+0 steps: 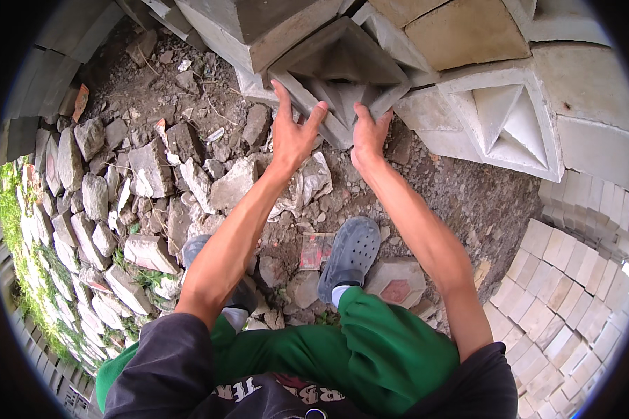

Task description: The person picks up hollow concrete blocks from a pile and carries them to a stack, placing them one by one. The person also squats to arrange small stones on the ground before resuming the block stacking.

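One block [339, 64], grey and hollow, is in both hands here, up at the top of the view, turned diamond-wise with a corner pointing back at the person! The left hand [293, 140] has its lower left side, thumb and forefinger spread wide along the wall, the other fingers hidden. The right hand [370, 140] grips the lower right side, thumb on the near wall, fingers curled round the outer edge. Close behind is the stack [468, 35]; whether they touch, I can't tell. Over to the right, a paler block [497, 115] with a pyramid-shaped recess. Down below, grey clogs [354, 255] planted on the dirt, rubble [147, 167] spread to the left, pavers [566, 286] piled lower right.
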Demonstrator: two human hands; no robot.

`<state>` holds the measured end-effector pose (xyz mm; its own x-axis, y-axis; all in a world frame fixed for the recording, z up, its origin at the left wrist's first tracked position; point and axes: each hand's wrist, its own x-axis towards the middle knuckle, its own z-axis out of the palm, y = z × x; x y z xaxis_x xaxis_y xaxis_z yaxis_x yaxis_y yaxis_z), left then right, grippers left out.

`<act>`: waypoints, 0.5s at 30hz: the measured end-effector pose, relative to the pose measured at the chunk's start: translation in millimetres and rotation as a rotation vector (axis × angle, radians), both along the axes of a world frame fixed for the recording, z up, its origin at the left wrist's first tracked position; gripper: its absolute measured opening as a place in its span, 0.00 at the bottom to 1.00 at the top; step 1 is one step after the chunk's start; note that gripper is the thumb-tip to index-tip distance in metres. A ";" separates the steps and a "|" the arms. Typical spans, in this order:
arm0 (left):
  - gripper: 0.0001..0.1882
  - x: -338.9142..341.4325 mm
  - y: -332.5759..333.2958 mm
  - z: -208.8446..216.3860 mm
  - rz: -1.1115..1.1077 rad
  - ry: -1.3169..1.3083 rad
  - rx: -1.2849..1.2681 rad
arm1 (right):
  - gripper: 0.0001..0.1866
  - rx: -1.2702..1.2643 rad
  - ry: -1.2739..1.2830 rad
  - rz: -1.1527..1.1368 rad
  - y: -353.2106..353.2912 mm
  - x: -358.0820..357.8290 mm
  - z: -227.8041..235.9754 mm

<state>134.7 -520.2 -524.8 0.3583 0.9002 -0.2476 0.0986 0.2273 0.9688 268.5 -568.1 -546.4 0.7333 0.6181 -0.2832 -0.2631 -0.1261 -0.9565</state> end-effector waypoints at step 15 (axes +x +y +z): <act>0.45 -23.2 9.7 -27.6 0.028 0.115 0.167 | 0.44 -0.203 -0.062 0.294 -31.5 41.9 13.0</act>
<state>111.5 -510.5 -552.4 0.3108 0.9412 -0.1321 0.2070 0.0686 0.9759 310.4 -599.6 -533.5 0.5525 0.7407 -0.3822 -0.1298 -0.3766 -0.9173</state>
